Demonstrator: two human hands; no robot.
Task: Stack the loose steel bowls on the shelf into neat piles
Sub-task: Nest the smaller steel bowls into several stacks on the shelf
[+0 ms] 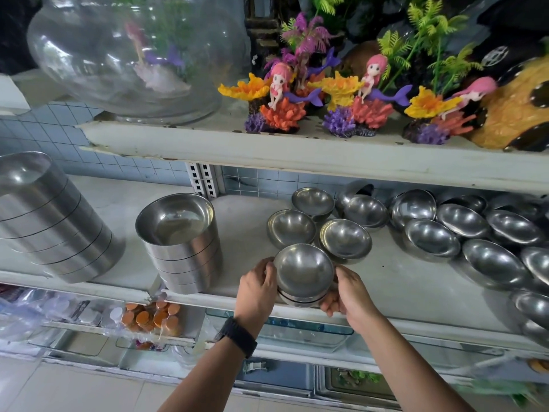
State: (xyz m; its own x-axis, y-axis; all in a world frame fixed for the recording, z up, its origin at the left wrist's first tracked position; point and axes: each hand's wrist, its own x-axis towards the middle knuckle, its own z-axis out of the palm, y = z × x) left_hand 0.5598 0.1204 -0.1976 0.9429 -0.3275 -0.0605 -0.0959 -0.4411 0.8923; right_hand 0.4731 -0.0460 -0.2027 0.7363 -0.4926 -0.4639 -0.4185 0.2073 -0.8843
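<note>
A short pile of small steel bowls [303,270] sits at the front edge of the middle shelf [395,281]. My left hand [259,288] grips its left side and my right hand [346,291] grips its right side, fingers curled under the rim. Just behind the pile stand three loose small bowls [344,237], one at the left [291,228] and one further back [312,201]. Several more loose bowls [463,221] lie crowded over the right part of the shelf, some overlapping.
Two tall piles of wider steel bowls stand on the left, one mid-shelf [179,242] and one leaning at the far left [50,217]. The upper shelf [267,150] overhangs with a glass fishbowl [127,58] and mermaid ornaments [368,99]. Packets lie on the shelf below [151,318].
</note>
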